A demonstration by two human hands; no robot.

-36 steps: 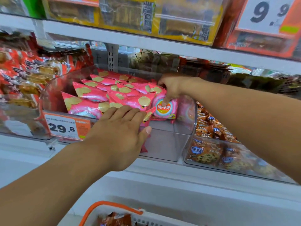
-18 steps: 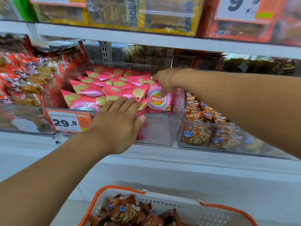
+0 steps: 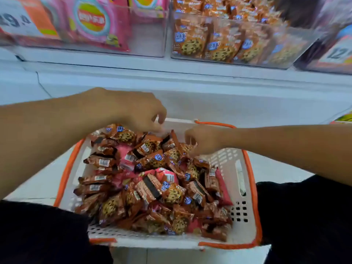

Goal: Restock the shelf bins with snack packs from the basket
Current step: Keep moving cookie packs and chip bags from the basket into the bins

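Shelf (image 3: 171, 71) runs across the top, white front ledge, clear bins sitting on it. Left bin (image 3: 148, 42) holds pink chip packs (image 3: 93, 21), with bare room at its right end. Right bin (image 3: 238, 60) holds orange cookie packs (image 3: 192, 40) standing in rows, fairly full at the front.

Basket (image 3: 245, 189), white with orange rim, sits low between the person's dark-clad legs, below the shelf. It is heaped with snack packs (image 3: 152, 187): mostly orange-brown cookie ones, a few pink mixed in.

Left hand (image 3: 141, 115) hovers over the far end of the heap, fingers curled down, tips at or just above the packs; blurred, cannot tell if it grips anything. Right hand (image 3: 202, 140) is on the heap near the far right, fingers curled into the packs, seems to be pinching one but motion blur hides it, so cannot tell for sure.

Step in hand, likely: grab cookie packs to go to the right bin. Best to take top packs only, gather several same-side-up, skip the pink ones or sort them for the left bin.

Room: open gap between basket rim and shelf ledge, a clear lift path straight up. Watch the far basket handle (image 3: 215, 124) just behind the right hand, and the bin's front wall on the way in.
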